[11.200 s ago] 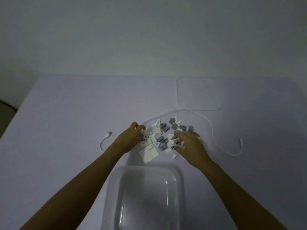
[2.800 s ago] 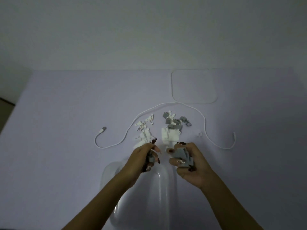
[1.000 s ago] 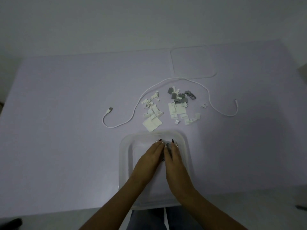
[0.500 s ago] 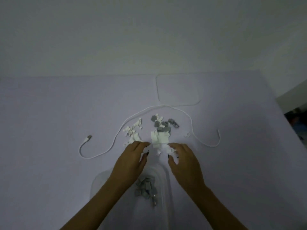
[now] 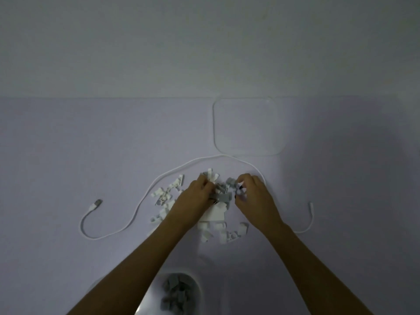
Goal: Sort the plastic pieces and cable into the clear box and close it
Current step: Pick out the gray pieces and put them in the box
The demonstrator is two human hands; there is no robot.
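Note:
Grey and white plastic pieces lie heaped in the middle of the table. My left hand (image 5: 196, 201) grips grey pieces (image 5: 222, 196) at the heap's centre. My right hand (image 5: 254, 196) pinches small pieces at the heap's right side. More white pieces (image 5: 166, 196) lie to the left and others (image 5: 227, 233) nearer to me. A white cable (image 5: 141, 208) curves around the heap, its plug (image 5: 97, 203) at the left. The clear box (image 5: 197, 285) sits at the bottom edge with several grey pieces (image 5: 176, 294) inside. Its clear lid (image 5: 247, 126) lies flat beyond the heap.
The table (image 5: 68, 155) is pale lilac and meets a plain wall behind. The cable's other end (image 5: 311, 205) lies to the right of my right arm. My forearms cross over the box's sides.
Both hands have moved forward from the near edge of the heap into its middle and closed on pieces there. The view has tilted, so the box now sits lower in the frame.

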